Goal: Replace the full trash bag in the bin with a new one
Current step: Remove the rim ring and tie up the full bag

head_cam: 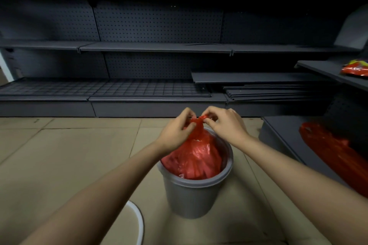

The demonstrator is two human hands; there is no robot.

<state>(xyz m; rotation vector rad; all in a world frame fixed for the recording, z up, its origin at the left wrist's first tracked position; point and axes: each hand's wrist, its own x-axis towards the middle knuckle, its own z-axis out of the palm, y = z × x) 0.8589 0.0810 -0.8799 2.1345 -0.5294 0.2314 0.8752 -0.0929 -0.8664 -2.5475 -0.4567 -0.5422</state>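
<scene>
A grey round bin (190,195) stands on the tiled floor in front of me. Inside it sits a full red trash bag (196,159), its top gathered into a twisted neck that rises above the rim. My left hand (176,128) pinches the neck from the left. My right hand (226,123) pinches the bag's top ends from the right. Both hands meet at the top of the bag, just above the bin's far rim. Another red plastic bag (334,155) lies on the low dark shelf base at the right.
Dark metal shelving (155,47) with pegboard backs fills the wall ahead. Loose shelf boards (268,89) are stacked on the bottom shelf at right. A red packet (355,69) lies on a side shelf. A white round rim (138,223) shows at the bottom left.
</scene>
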